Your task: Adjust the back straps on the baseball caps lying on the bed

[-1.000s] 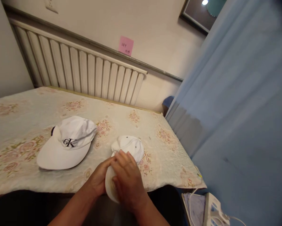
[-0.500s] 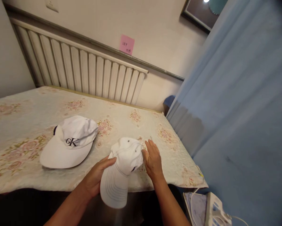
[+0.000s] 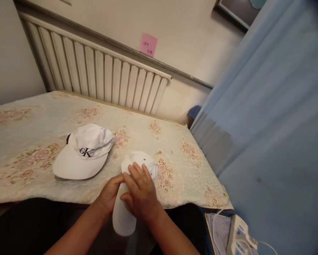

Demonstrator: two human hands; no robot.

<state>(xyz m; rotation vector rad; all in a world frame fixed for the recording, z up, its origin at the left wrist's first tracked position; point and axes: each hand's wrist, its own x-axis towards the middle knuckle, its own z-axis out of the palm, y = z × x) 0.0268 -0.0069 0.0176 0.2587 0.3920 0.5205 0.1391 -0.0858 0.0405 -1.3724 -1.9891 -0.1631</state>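
A white baseball cap [image 3: 124,220] with stitched rows on its brim is tilted at the near edge of the bed, brim pointing down toward me. My left hand [image 3: 109,194] grips its left side where brim meets crown. Across the front of the crown and the upper brim lies my right hand [image 3: 141,189], fingers stretched out and touching the fabric. It covers the cap's small front emblem. To the left, a second white cap [image 3: 91,141] with a dark "CK" mark rests on the bed, its brim facing me, touched by neither hand.
A floral sheet [image 3: 137,134] covers the bed. Behind it are a white radiator [image 3: 95,67] and a pink note [image 3: 148,44] on the wall. A blue curtain [image 3: 270,124] hangs at right, with a power strip [image 3: 238,235] and cables below it.
My right hand has moved left from beside the crown onto the cap's front. My left hand keeps its grip. The brim has turned slightly narrower to view, and the camera view has shifted a little.
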